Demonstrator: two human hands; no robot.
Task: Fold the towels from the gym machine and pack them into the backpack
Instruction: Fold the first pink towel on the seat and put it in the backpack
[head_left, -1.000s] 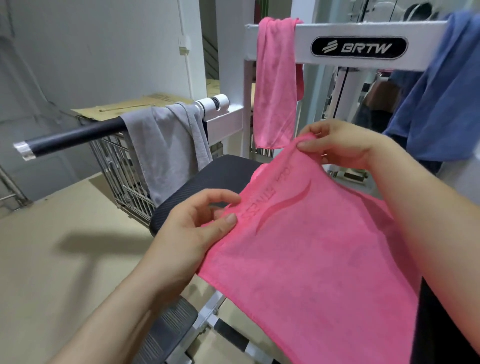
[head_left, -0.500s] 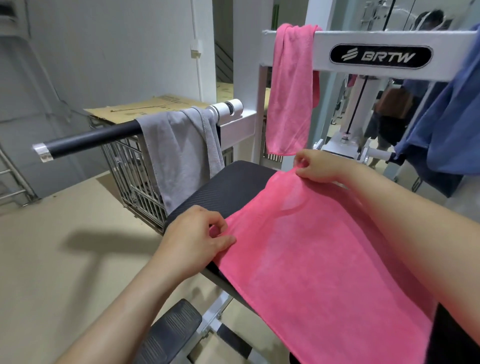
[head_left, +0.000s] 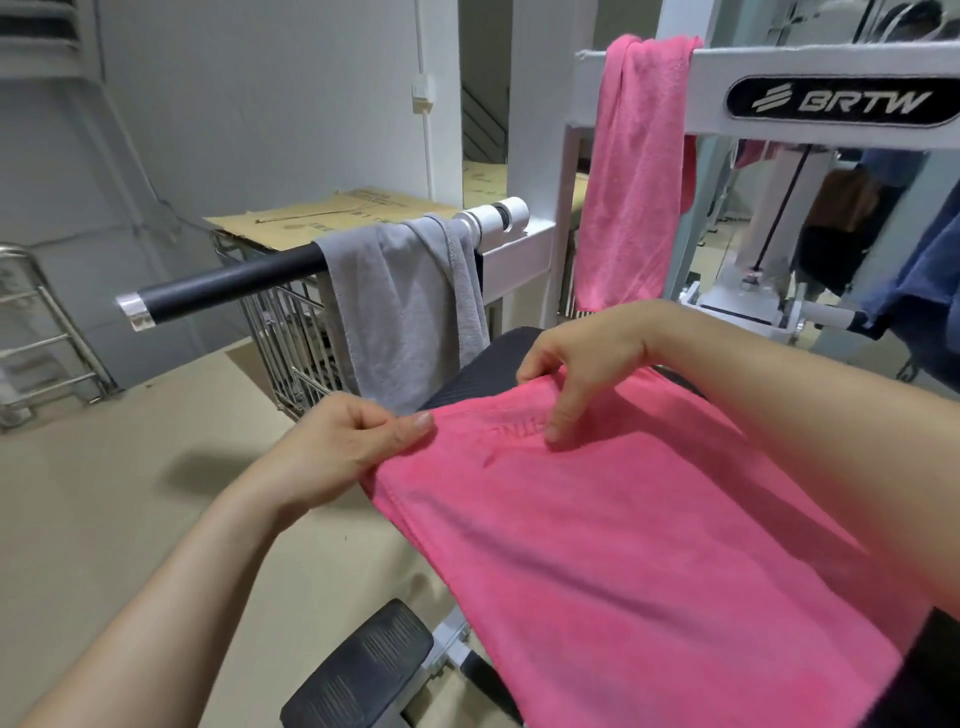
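Note:
A pink towel (head_left: 639, 530) lies spread over the black seat pad (head_left: 483, 364) of the gym machine. My left hand (head_left: 343, 447) pinches its near-left corner between thumb and fingers. My right hand (head_left: 576, 364) pinches the far edge of the same towel, fingers pointing down onto the cloth. A grey towel (head_left: 405, 306) hangs over the black handle bar (head_left: 228, 286). A second pink towel (head_left: 634, 171) hangs from the white frame (head_left: 779, 67). A blue towel (head_left: 930, 270) hangs at the right edge. No backpack is in view.
A metal cage cart (head_left: 291, 332) topped with cardboard (head_left: 332, 208) stands behind the bar. A black foot pad (head_left: 358, 670) sits low in front. A steel rack (head_left: 36, 332) is at the far left on the beige floor.
The towel has come down from the air onto the seat pad. My right hand moved left and nearer along the far edge; my left hand still pinches the corner.

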